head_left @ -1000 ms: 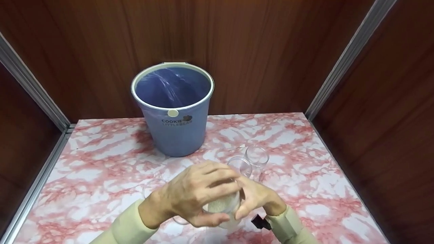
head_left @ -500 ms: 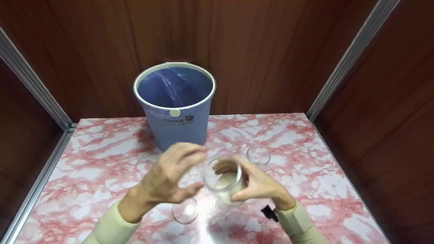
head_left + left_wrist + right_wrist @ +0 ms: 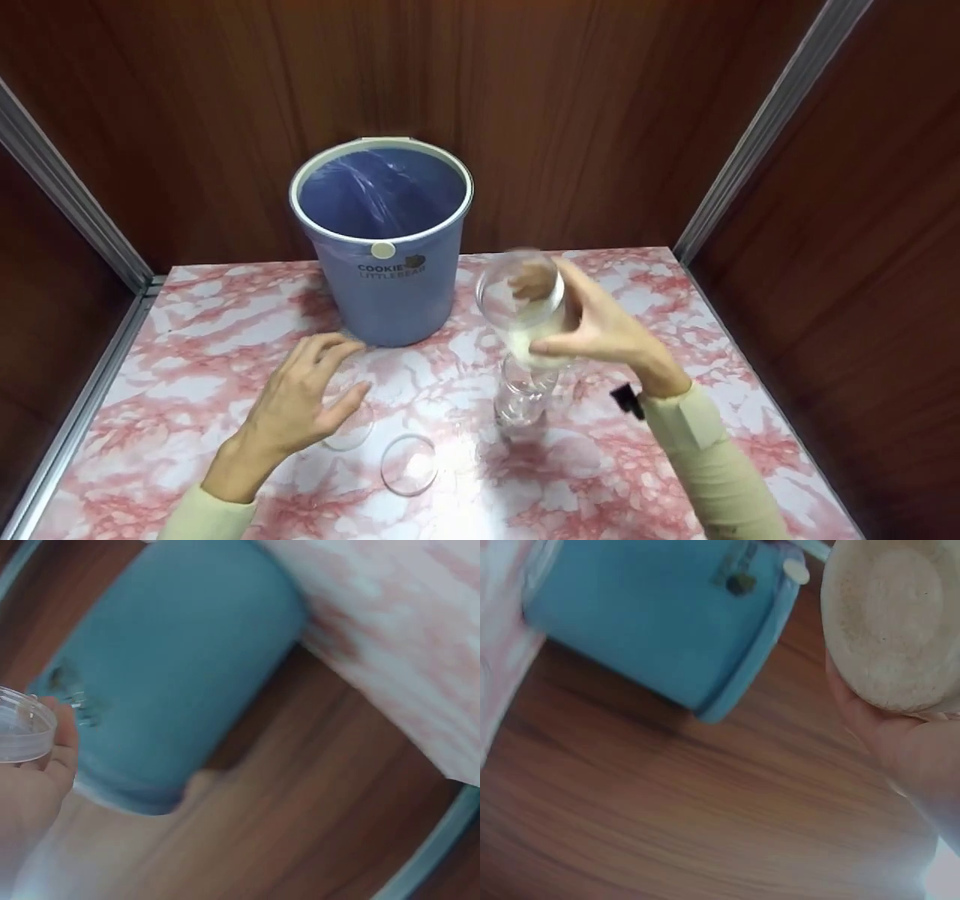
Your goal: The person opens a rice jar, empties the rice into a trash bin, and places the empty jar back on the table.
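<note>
My right hand (image 3: 600,322) grips a clear round jar (image 3: 541,341) partly filled with something pale. It is raised and tilted, its open mouth toward the left. The right wrist view shows the jar's off-white bottom (image 3: 904,626). Under it an upright clear jar (image 3: 521,397) stands on the table. My left hand (image 3: 296,397) is over the table's left part, fingers bent. In the left wrist view its fingers are around a shallow clear lid (image 3: 28,731), hardly visible from the head. To its right a clear round lid (image 3: 409,466) lies flat.
A blue bin (image 3: 394,292) with a pale rim and a thin liner stands at the back of the marbled table (image 3: 225,322). Dark wood panels (image 3: 570,112) with metal edge rails enclose the table on the back and sides.
My hands have come apart. The left has lifted off the jar's mouth and moved left; the right has carried the jar up and away to the right, over the standing jar.
</note>
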A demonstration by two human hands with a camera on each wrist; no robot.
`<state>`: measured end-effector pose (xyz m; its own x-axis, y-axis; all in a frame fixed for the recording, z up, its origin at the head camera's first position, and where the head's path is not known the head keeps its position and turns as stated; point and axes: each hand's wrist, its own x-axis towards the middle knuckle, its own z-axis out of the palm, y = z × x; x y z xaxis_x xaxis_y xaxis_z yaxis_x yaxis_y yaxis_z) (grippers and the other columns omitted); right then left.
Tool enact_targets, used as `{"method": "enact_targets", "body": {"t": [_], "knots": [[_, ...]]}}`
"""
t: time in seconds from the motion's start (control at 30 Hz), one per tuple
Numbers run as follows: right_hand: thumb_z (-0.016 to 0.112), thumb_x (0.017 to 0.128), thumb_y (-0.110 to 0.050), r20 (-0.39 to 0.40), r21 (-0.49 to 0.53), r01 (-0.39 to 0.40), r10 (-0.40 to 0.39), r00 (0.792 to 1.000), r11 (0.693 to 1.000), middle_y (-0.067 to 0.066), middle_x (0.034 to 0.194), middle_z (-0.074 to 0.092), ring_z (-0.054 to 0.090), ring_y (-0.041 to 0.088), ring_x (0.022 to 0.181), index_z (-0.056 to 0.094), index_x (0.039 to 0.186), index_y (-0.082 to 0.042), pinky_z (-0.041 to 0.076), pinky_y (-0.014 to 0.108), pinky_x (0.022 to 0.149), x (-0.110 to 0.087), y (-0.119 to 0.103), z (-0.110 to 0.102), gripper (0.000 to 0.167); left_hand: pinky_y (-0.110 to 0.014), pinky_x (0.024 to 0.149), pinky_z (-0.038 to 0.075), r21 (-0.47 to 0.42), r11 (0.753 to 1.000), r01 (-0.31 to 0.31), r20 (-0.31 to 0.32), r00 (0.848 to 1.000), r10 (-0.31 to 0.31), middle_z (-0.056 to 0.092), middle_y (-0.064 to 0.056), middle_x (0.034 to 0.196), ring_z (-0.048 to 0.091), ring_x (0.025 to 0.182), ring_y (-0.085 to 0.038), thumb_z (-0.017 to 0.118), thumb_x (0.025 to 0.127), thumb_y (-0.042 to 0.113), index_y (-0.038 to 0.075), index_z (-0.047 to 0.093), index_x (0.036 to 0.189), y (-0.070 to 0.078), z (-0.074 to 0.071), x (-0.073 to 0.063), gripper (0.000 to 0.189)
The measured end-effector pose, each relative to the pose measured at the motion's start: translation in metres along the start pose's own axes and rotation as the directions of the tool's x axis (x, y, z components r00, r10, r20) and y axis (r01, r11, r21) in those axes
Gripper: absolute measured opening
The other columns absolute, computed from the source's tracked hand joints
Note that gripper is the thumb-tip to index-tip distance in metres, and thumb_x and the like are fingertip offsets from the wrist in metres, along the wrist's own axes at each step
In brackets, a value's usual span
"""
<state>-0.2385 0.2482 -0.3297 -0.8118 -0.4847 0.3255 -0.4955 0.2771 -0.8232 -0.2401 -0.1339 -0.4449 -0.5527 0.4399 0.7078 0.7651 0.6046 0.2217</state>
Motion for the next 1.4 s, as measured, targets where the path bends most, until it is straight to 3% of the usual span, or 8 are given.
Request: {"method": "enact_targets", "body": {"t": [0.2, 0.4, 0.57, 0.77, 0.9, 1.0, 1.27, 1.4], "knots": [[0.088, 0.070, -0.015, -0.055, -0.139, 0.019, -0.027, 0.998, 0.990, 0.003, 0.127, 0.061, 0.060, 0.018, 0.113, 0.045, 0.141, -0.015, 0.054, 0.034, 0.091, 0.034, -0.007, -0.013, 0.083, -0.048, 0.088, 0.047, 0.121, 0.976, 0.182, 0.093, 0.977, -0.194, 0.060, -0.014, 0.110, 0.058, 0.102, -0.033, 0.075, 0.082, 0.029, 0.007, 0.064, 0.118, -0.029, 0.008, -0.029, 0.044], [0.088, 0.071, -0.032, -0.067, -0.330, 0.011, -0.035, 0.997, 0.944, 0.002, 0.123, 0.064, 0.061, 0.013, 0.108, 0.046, 0.139, -0.015, 0.049, 0.032, 0.091, 0.068, -0.005, -0.020, 0.082, -0.052, 0.085, 0.047, 0.180, 0.932, 0.314, 0.170, 0.923, -0.344, 0.057, -0.017, 0.107, 0.055, 0.100, -0.037, 0.072, 0.086, 0.030, 0.009, 0.062, 0.122, -0.050, 0.014, -0.053, 0.042], [0.086, 0.071, -0.039, -0.043, -0.360, -0.007, -0.009, 0.999, 0.933, 0.001, 0.123, 0.064, 0.061, 0.013, 0.107, 0.045, 0.139, -0.016, 0.048, 0.036, 0.095, 0.091, -0.002, -0.029, 0.083, -0.054, 0.083, 0.047, 0.201, 0.906, 0.373, 0.248, 0.875, -0.416, 0.054, -0.020, 0.110, 0.053, 0.102, -0.040, 0.071, 0.088, 0.031, 0.007, 0.061, 0.120, -0.060, 0.018, -0.068, 0.041], [0.084, 0.073, -0.041, -0.016, -0.430, 0.026, -0.036, 0.999, 0.902, 0.002, 0.114, 0.067, 0.064, 0.015, 0.102, 0.042, 0.138, -0.016, 0.050, 0.034, 0.093, 0.115, -0.005, -0.032, 0.081, -0.059, 0.085, 0.044, 0.219, 0.869, 0.445, 0.312, 0.812, -0.494, 0.054, -0.024, 0.117, 0.052, 0.107, -0.045, 0.067, 0.091, 0.031, 0.006, 0.060, 0.120, -0.069, 0.014, -0.082, 0.039], [0.084, 0.072, -0.042, 0.003, -0.504, 0.027, -0.030, 1.000, 0.863, 0.004, 0.112, 0.067, 0.064, 0.015, 0.101, 0.040, 0.139, -0.013, 0.050, 0.034, 0.092, 0.129, -0.009, -0.035, 0.085, -0.061, 0.085, 0.043, 0.229, 0.858, 0.461, 0.345, 0.785, -0.514, 0.052, -0.026, 0.120, 0.050, 0.108, -0.048, 0.066, 0.092, 0.030, 0.006, 0.060, 0.122, -0.072, 0.012, -0.087, 0.039], [0.084, 0.072, -0.043, 0.011, -0.560, 0.027, -0.026, 1.000, 0.828, 0.005, 0.114, 0.066, 0.063, 0.015, 0.102, 0.040, 0.139, -0.011, 0.050, 0.035, 0.092, 0.139, -0.012, -0.036, 0.087, -0.061, 0.086, 0.042, 0.220, 0.863, 0.455, 0.362, 0.783, -0.505, 0.051, -0.026, 0.121, 0.050, 0.108, -0.049, 0.068, 0.091, 0.027, 0.006, 0.060, 0.121, -0.073, 0.013, -0.091, 0.038], [0.079, 0.071, -0.056, 0.012, -0.706, -0.007, 0.022, 1.000, 0.708, 0.006, 0.123, 0.057, 0.055, 0.021, 0.109, 0.040, 0.140, -0.019, 0.049, 0.042, 0.093, 0.166, -0.014, -0.027, 0.087, -0.059, 0.081, 0.044, 0.236, 0.876, 0.421, 0.318, 0.818, -0.479, 0.054, -0.026, 0.114, 0.053, 0.100, -0.047, 0.074, 0.083, 0.022, 0.008, 0.062, 0.115, -0.072, 0.014, -0.106, 0.037], [0.078, 0.072, -0.056, 0.013, -0.759, -0.029, 0.060, 0.998, 0.650, 0.010, 0.130, 0.055, 0.055, 0.027, 0.116, 0.036, 0.143, -0.020, 0.048, 0.047, 0.097, 0.175, -0.014, -0.020, 0.090, -0.057, 0.081, 0.043, 0.229, 0.877, 0.423, 0.325, 0.816, -0.478, 0.054, -0.025, 0.112, 0.052, 0.098, -0.045, 0.075, 0.083, 0.022, 0.008, 0.062, 0.113, -0.070, 0.016, -0.110, 0.036]]}}
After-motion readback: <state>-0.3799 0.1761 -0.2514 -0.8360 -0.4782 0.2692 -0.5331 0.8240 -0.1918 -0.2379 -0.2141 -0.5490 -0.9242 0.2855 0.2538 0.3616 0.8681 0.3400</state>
